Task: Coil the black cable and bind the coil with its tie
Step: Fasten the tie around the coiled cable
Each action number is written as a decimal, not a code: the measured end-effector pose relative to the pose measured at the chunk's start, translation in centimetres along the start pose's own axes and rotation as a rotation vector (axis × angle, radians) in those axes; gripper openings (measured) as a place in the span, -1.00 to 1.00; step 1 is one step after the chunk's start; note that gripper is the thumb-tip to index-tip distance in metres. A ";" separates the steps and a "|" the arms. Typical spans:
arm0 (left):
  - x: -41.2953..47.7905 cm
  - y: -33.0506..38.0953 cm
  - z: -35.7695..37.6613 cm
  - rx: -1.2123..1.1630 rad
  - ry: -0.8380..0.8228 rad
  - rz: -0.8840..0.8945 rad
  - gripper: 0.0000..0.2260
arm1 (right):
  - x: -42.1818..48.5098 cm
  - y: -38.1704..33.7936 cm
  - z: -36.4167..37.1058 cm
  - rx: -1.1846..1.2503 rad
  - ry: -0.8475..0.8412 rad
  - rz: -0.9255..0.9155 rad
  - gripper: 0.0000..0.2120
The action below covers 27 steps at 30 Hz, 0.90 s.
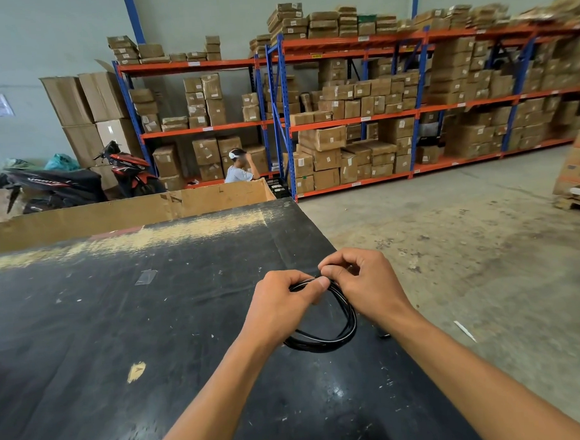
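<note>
The cable (340,334) is a coil over the tabletop (120,327) near its right edge, held at its top. The left hand (282,303) grips the top strands with curled fingers and thumb. The right hand (364,283), touching it, pinches there too; no tie can be made out. Behind the tabletop stands an open cardboard box (214,199), its contents hidden.

Even, bright daylight; soft glare on the black tabletop (120,327); shelving (410,114) blurs and bows toward the edges.
</note>
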<state>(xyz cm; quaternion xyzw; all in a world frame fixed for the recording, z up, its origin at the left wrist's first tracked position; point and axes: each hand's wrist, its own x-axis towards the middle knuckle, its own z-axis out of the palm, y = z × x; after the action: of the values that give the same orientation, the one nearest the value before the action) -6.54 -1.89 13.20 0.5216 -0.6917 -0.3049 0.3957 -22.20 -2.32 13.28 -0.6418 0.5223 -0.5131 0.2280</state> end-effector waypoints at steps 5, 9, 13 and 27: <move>0.1 0.2 0.0 -0.090 0.027 -0.038 -0.82 | -0.2 -0.3 -0.1 0.067 0.006 0.030 -0.84; 0.0 -0.3 0.1 -0.098 0.047 -0.024 -0.92 | -0.4 -0.3 -0.1 0.242 -0.018 0.159 -0.86; -0.2 -0.7 0.0 -0.070 0.050 0.004 -0.95 | -0.4 -0.4 -0.1 0.210 -0.067 0.155 -0.88; -0.4 -1.3 -0.8 -0.076 -0.185 -0.064 -0.84 | -0.7 1.0 0.2 -0.117 -0.092 0.044 -0.84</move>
<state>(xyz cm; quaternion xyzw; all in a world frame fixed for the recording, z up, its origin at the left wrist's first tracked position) -5.19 -1.88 12.42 0.4977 -0.6960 -0.3904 0.3398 -22.42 -2.05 12.13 -0.6654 0.5541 -0.4467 0.2252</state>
